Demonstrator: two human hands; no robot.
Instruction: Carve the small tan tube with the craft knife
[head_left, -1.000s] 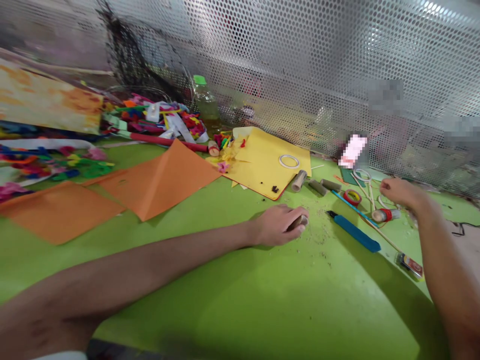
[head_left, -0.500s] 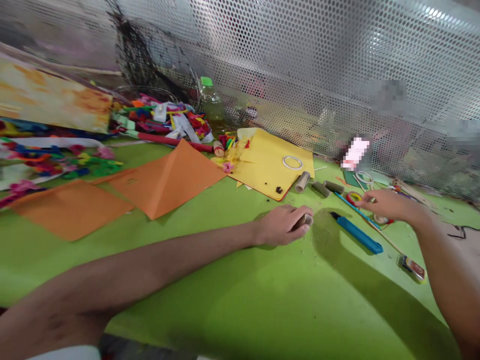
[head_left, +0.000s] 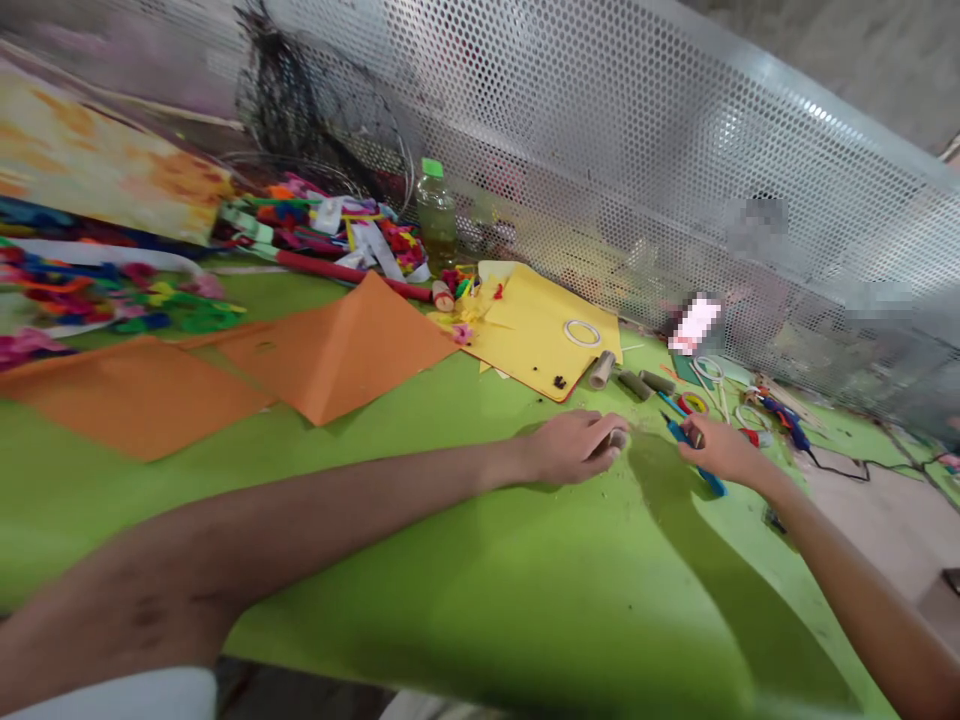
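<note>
My left hand point(head_left: 570, 447) rests on the green tabletop point(head_left: 525, 590), closed around a short brown cardboard tube point(head_left: 618, 438); only the tube's open end shows past the fingers. To the right, my right hand point(head_left: 725, 451) is over a blue utility knife point(head_left: 711, 481), thumb and fingertips closed about its body. The knife appears to lie on the table still, its dark tip pointing away to the left. Beyond the hands are a pale tube point(head_left: 602, 370) and two darker tubes point(head_left: 635, 384). A red and yellow tape roll point(head_left: 691, 403) sits behind the knife.
Yellow sheets point(head_left: 536, 335) with a white ring point(head_left: 582, 333) lie at the back. Folded orange paper point(head_left: 352, 350) is on the left, near colourful craft bits point(head_left: 300, 215) and a green-capped bottle point(head_left: 435, 215). A blue glue gun point(head_left: 786, 420) with a black cord lies right.
My right hand has moved from beside the tape roll toward me and left, down onto the utility knife. The left hand keeps its hold on the tube. The view has turned slightly right.
</note>
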